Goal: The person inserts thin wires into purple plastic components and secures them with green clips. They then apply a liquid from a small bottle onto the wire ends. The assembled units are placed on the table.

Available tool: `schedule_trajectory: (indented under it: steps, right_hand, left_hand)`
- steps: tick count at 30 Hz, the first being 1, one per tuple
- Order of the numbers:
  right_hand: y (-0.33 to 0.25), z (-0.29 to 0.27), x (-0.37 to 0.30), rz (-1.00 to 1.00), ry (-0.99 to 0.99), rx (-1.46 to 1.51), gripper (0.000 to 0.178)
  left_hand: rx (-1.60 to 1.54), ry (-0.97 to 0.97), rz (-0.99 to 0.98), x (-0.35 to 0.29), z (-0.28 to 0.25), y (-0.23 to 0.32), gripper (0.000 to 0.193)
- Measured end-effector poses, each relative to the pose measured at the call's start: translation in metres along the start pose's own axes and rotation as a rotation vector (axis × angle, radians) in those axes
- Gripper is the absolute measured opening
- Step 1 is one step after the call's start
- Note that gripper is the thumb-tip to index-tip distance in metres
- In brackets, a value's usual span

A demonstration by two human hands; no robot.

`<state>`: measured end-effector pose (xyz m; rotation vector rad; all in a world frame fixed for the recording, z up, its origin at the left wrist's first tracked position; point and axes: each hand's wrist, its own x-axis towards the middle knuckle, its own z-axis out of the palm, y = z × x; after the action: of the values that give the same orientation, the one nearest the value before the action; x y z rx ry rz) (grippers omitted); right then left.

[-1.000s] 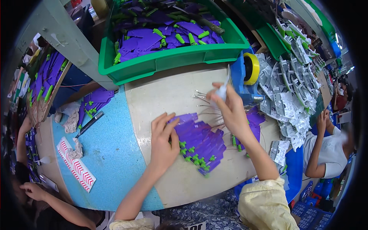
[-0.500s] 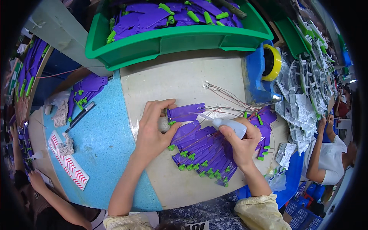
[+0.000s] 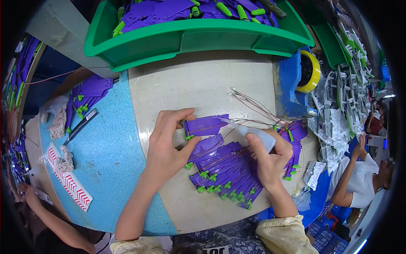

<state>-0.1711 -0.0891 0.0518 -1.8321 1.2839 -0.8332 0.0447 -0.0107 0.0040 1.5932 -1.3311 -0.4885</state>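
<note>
One green bin [image 3: 190, 40], one yellow tape roll [image 3: 311, 72], two hands at work.

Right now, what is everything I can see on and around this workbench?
Purple flat pieces with green pegs: a fanned row, too many to count, on the beige board under the hands.
Purple piece: one, pinched by the left hand.
Thin wires: a loose bundle, reddish and pale, right of centre.
Green bin: one, top, full of purple and green parts.
Yellow tape roll: one, upper right.
Blue mat: one, left of the board.
Dark pen-like tool: one, on the mat.
Red-striped strip: one, lower left.
Co-worker: one, far right.
Left hand: holds the purple piece.
Right hand: holds a small pale bottle.
</note>
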Motion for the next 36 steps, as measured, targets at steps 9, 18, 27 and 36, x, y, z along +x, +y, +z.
schedule_trajectory:
  steps: [9, 18, 27, 36]
  right_hand:
    - [-0.006, 0.001, 0.000, -0.075, -0.032, 0.005, 0.017]
    - [-0.007, -0.003, -0.008, -0.093, -0.042, 0.019, 0.017]
    - [0.001, -0.025, -0.014, 0.164, 0.040, 0.365, 0.014]
    - [-0.008, 0.007, -0.011, -0.187, -0.123, 0.030, 0.017]
  left_hand:
    - [-0.004, -0.009, -0.002, 0.003, 0.001, 0.003, 0.060]
    - [-0.004, -0.002, -0.014, 0.001, 0.001, 0.003, 0.060]
    - [0.342, -0.178, 0.318, -0.018, -0.031, 0.014, 0.031]
    - [0.202, -0.092, 0.075, -0.017, -0.021, 0.007, 0.046]
